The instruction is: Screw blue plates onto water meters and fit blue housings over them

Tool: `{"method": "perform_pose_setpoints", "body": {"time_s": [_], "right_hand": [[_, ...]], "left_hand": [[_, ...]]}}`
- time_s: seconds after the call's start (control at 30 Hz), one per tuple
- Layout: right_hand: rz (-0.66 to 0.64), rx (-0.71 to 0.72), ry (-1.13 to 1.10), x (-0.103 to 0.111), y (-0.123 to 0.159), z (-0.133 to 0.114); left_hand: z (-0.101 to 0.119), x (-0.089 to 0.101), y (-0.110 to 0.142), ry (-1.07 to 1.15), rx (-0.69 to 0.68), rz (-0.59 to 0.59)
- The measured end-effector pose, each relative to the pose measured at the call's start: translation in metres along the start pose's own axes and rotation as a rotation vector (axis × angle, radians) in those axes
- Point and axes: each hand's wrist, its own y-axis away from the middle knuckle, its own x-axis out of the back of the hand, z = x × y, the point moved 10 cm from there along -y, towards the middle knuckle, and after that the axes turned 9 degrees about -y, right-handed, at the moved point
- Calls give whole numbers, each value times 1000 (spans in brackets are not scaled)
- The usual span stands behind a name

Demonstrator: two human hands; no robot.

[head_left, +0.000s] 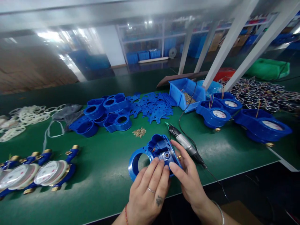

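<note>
A blue plastic water meter housing (158,144), with a round ring at its left and an open compartment, is held over the front edge of the green bench. My left hand (150,189) lies across its near side, fingertips at the compartment and thumb hidden. Around the right side wraps my right hand (189,176), thumb on the near rim and fingers at the far side. Thin wires show inside the compartment. Just beyond lies a small pile of brass-coloured screws (140,132). An electric screwdriver (185,142) rests to the right of the housing.
Brass-ended water meters (50,172) stand at left. Empty blue housings (117,122) and flat blue plates (153,104) lie behind. A blue bin (174,93) holds more screws. Assembled blue meters (262,125) sit at right, before wired round parts (262,93) and slanted white posts (231,43).
</note>
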Motion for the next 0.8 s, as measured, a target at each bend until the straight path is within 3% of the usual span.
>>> {"method": "perform_pose_setpoints", "body": {"time_s": [0.17, 0.27, 0.43, 0.53, 0.67, 0.8], "right_hand": [[70, -89, -72, 12, -7, 19], [98, -118, -73, 17, -11, 24], [79, -125, -40, 16, -17, 21], [87, -111, -21, 18, -23, 19], [67, -77, 22, 20, -37, 14], [-5, -93, 68, 15, -47, 13]], "left_hand": [[-61, 4, -3, 183, 301, -49], [-88, -10, -11, 187, 332, -169], [-92, -50, -24, 363, 250, -410], [-91, -72, -24, 514, 315, -545], [-101, -85, -24, 620, 478, -541], [-103, -91, -21, 658, 558, -547]]}}
